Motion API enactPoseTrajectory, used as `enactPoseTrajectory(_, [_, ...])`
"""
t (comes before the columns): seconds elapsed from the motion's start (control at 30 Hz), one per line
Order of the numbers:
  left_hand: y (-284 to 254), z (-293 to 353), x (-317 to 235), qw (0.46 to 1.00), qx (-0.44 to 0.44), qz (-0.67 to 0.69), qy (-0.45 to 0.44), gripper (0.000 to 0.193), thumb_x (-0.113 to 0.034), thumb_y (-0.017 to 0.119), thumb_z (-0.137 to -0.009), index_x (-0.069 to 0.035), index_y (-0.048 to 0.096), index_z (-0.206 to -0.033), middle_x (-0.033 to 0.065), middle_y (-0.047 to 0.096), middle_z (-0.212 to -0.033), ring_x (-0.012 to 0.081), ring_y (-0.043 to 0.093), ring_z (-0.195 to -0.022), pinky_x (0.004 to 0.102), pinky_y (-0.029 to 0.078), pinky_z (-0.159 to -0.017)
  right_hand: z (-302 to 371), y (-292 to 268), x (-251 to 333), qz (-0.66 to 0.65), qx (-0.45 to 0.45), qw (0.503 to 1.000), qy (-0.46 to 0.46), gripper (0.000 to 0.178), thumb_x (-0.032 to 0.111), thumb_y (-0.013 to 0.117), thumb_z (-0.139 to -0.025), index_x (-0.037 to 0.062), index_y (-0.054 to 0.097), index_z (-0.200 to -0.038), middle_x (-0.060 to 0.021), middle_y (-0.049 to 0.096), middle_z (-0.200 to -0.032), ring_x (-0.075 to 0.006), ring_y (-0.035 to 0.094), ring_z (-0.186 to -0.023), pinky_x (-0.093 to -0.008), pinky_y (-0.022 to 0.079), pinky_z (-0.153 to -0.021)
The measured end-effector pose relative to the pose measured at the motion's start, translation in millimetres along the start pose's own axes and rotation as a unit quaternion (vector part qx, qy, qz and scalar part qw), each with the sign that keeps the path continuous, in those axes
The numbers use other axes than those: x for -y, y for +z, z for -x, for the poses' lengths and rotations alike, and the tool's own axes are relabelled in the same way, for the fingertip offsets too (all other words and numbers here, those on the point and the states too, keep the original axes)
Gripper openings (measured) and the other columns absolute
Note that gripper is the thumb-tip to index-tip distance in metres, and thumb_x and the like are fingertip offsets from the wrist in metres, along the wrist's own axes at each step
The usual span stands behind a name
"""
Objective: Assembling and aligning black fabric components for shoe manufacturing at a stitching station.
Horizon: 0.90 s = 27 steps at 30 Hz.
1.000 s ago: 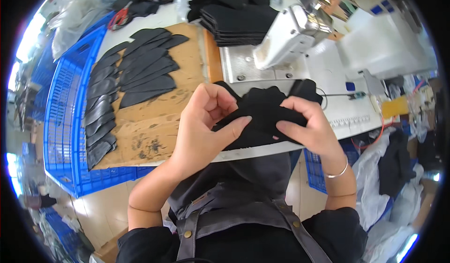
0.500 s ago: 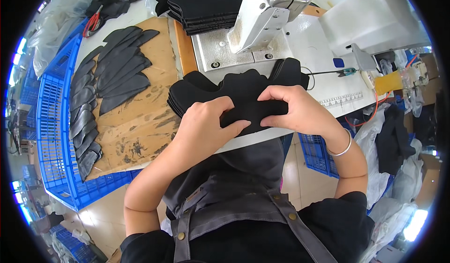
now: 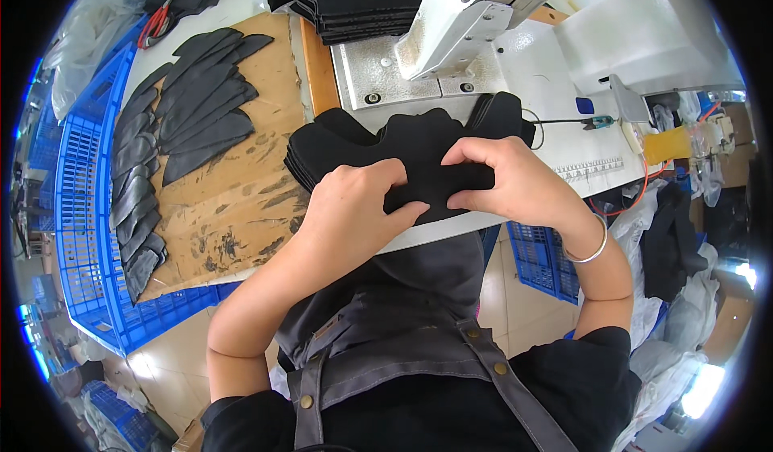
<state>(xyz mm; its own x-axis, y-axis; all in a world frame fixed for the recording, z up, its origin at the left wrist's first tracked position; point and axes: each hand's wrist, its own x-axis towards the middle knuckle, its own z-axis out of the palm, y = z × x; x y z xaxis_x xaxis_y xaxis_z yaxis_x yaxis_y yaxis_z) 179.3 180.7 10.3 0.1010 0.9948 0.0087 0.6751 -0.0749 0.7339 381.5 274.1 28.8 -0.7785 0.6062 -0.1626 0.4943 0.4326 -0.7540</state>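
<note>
A stack of black cut fabric pieces [image 3: 423, 146] with wavy edges lies at the near edge of the white table, in front of a sewing machine. My left hand [image 3: 352, 208] grips its near left part, thumb and fingers bent against the cloth. From the right, my right hand [image 3: 515, 185] holds the same stack, its thumb and forefinger curved toward the left hand. A small gap of black cloth shows between the two hands. Some of the fingertips are hidden by the cloth and the hands themselves.
The white sewing machine [image 3: 439, 37] stands just beyond the stack. Another black fabric stack [image 3: 362, 5] is behind it. To the left, dark leaf-shaped pieces [image 3: 205, 102] overlap on brown cardboard [image 3: 233, 218] beside a blue crate [image 3: 84, 210]. Red-handled scissors [image 3: 157, 24] lie far left.
Both hands stay on the stack with nearly the same grip. The view has shifted slightly, and the left hand's fingers sit a little closer to the right hand.
</note>
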Motion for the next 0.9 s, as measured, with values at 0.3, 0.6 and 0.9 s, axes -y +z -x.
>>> enactPoseTrajectory(0.3, [4,1,1,1.0,-0.003,-0.027,0.005,0.026,-0.024,0.074,-0.076,-0.002,0.061,-0.08,0.0167,0.062,-0.065,0.0361,0.063,-0.063,0.0413,0.05,-0.057,-1,2,7,0.034,-0.007,0.999,-0.004,0.038,0.008,0.081,-0.068,0.0,0.061,-0.099,-0.0149,0.067,-0.083,-0.0256,0.066,-0.073,-0.0303,0.049,-0.068])
enactPoseTrajectory(0.6, [-33,-6,9,0.99,0.108,-0.087,-0.033,0.026,-0.028,0.072,-0.078,-0.005,0.06,-0.071,0.0108,0.061,-0.064,0.0312,0.063,-0.066,0.0408,0.048,-0.059,-10,1,10,0.135,0.003,0.991,0.0,0.042,0.013,0.084,-0.063,0.0017,0.054,-0.09,-0.0145,0.057,-0.065,-0.0306,0.057,-0.059,-0.036,0.04,-0.056])
enactPoseTrajectory(0.9, [-30,0,18,0.996,0.062,-0.059,0.01,0.027,-0.027,0.074,-0.078,-0.006,0.06,-0.07,0.0072,0.058,-0.057,0.0253,0.059,-0.055,0.0341,0.042,-0.052,-12,2,12,0.119,0.018,0.992,0.028,0.042,0.013,0.083,-0.063,0.0012,0.053,-0.09,-0.0147,0.057,-0.066,-0.0299,0.055,-0.059,-0.0347,0.042,-0.058])
